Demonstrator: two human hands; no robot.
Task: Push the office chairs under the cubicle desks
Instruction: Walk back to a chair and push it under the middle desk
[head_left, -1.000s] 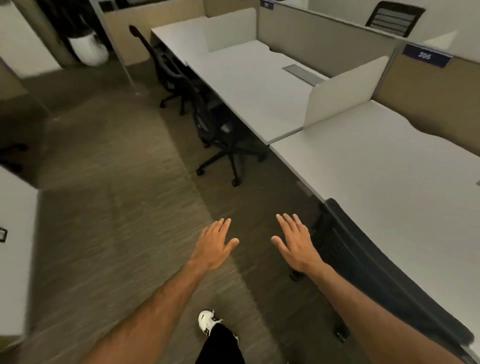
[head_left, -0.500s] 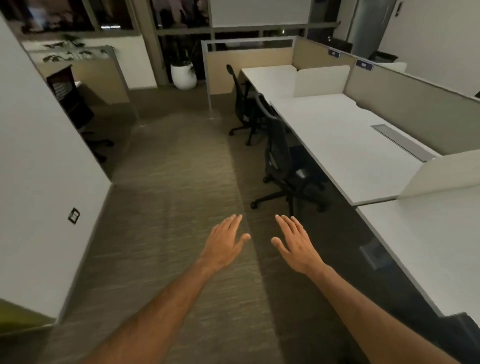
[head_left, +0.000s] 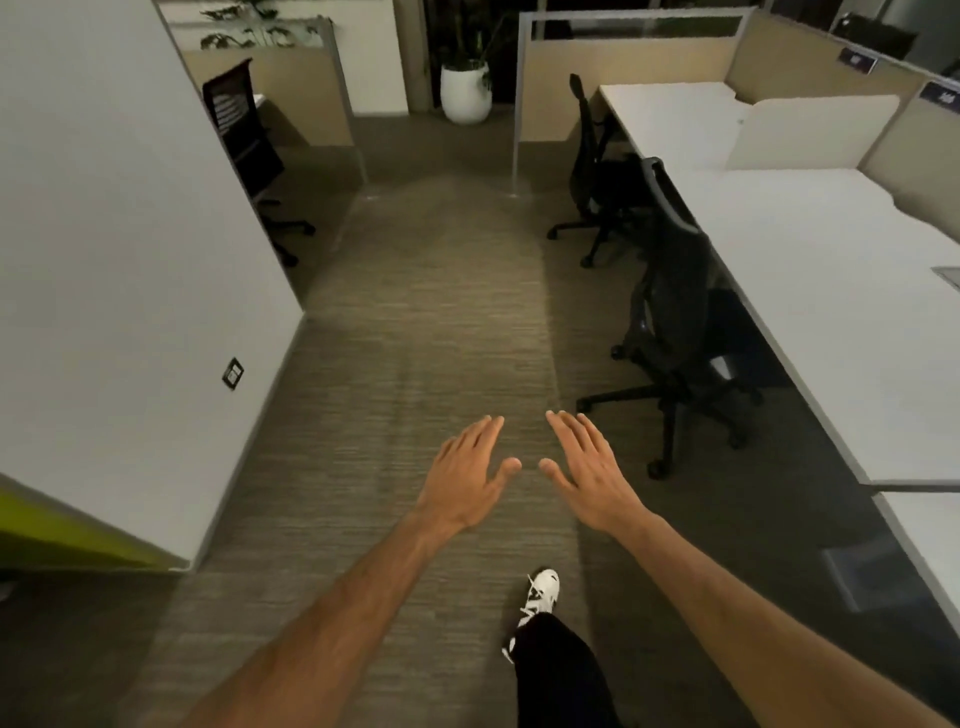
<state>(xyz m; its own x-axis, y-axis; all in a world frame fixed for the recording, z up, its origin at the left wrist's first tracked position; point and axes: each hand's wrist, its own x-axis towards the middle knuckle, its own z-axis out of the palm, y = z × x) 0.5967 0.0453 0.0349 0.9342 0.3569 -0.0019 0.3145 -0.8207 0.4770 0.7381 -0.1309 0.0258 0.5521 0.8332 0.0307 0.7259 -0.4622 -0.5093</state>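
My left hand (head_left: 470, 475) and my right hand (head_left: 589, 473) are held out flat over the carpet, fingers apart, holding nothing. A black office chair (head_left: 675, 312) stands ahead to the right, its seat partly under a long white cubicle desk (head_left: 831, 270). Its wheeled base reaches out into the aisle, a short way from my right hand. A second black chair (head_left: 595, 171) stands further back at the far desk (head_left: 670, 111), out from the desk edge. A third black chair (head_left: 241, 135) is in the cubicle at the left.
A white wall (head_left: 114, 270) with a small socket plate (head_left: 232, 373) lines the left side of the carpeted aisle (head_left: 426, 322). A white planter (head_left: 466, 92) stands at the far end. Beige partitions (head_left: 623, 88) enclose the desks. My white shoe (head_left: 540, 595) is below my hands.
The view has swung left and moved along the aisle; the desk I stood beside has dropped out to the right. The two far chairs are now closer. Both hands stay out and empty.
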